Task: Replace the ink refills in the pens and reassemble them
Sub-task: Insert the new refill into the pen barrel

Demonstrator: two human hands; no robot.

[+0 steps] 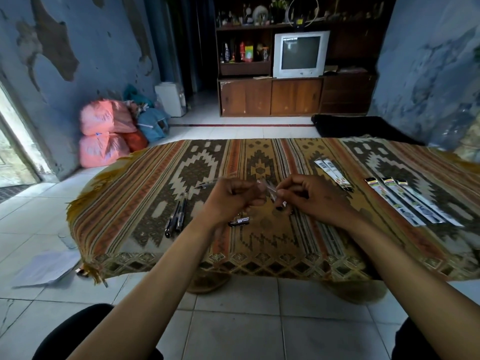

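Rug (pixel 161 203) carries everything here: a woven patterned piece in orange, tan and brown, fringed on its left edge, spread over pale floor tiles (pixel 233 320). Your hands meet above its middle. Your left hand (pixel 231 201) is curled closed around a thin clear pen part (pixel 207 183) that pokes out toward the rug's left side; your right hand (pixel 309 196) is pinched shut on another small clear piece (pixel 270 190), black-tipped at its lower end. Both pieces are blurred, so you cannot tell barrel from refill. Black pens (pixel 176 214) lie together left of your left hand, between the rug's centre and its left edge. A small dark wrapper scrap (pixel 239 221) sits on the rug just under your hands. Three packaged refills (pixel 413 203) lie side by side toward the right edge, and two more narrow packets (pixel 335 174) lie between them and your right hand, nearer the far edge. Off the rug's near left corner, white paper (pixel 49 268) lies on the tiles. Beyond the far edge: a dark mat (pixel 363 127), a wooden cabinet (pixel 270 97) holding a grey television (pixel 300 54), cluttered shelves above. Pink and blue sacks (pixel 109 136) pile against the peeling blue wall (pixel 78 48) on the left.
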